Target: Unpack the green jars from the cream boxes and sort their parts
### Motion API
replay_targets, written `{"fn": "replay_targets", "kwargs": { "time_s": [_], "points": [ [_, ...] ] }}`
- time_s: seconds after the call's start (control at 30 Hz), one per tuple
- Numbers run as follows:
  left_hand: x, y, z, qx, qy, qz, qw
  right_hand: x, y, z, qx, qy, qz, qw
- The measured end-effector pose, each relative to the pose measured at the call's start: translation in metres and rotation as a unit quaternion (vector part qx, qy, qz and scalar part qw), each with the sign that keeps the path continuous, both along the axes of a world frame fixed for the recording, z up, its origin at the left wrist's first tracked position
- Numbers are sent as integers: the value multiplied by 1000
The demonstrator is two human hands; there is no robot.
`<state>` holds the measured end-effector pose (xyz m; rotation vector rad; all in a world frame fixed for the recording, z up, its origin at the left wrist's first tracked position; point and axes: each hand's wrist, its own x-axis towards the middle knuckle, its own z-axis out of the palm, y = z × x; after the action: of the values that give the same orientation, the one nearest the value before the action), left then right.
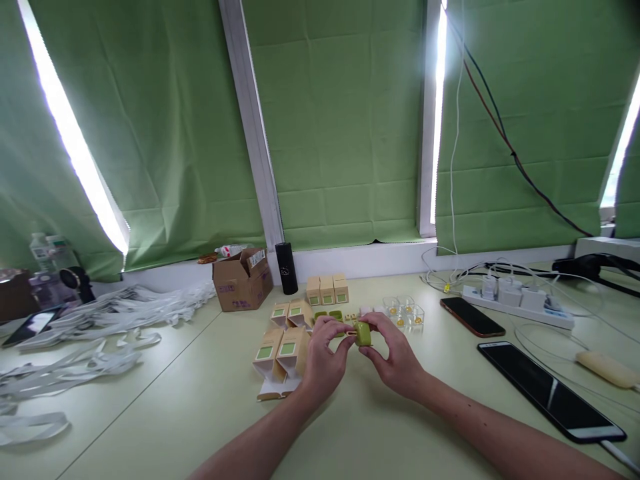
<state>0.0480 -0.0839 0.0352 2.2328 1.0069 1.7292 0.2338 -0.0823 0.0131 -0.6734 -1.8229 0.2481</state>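
Small glossy green rounded block [363, 335] held up between the fingertips of both hands, above a pale tabletop [370, 427].
The right hand [399, 357] grasps the block between thumb and fingers; the left hand [326, 359] has thumb and forefinger drawn together at the block's left side, though whether they grip the block or a tiny pale piece beside it I cannot tell. Just left of the left fingers stand open tan cardboard boxes with green square panels [293, 350]; beyond those fingers, three upright tan cardboard boxes [327, 291] sit side by side. Near the right fingertips, on their far side, are clear plastic containers with yellow contents [418, 315]. Well to the right of the right fingers lies a black-screened white phone [547, 387].
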Motion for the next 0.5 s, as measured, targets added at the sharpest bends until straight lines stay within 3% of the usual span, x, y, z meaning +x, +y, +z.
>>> {"fn": "replay_targets", "kwargs": {
  "time_s": [0.5],
  "points": [
    [1, 5, -8, -62, -49, -21, 997, 0, 0, -5, -9, -5, 2, 1000]
  ]
}}
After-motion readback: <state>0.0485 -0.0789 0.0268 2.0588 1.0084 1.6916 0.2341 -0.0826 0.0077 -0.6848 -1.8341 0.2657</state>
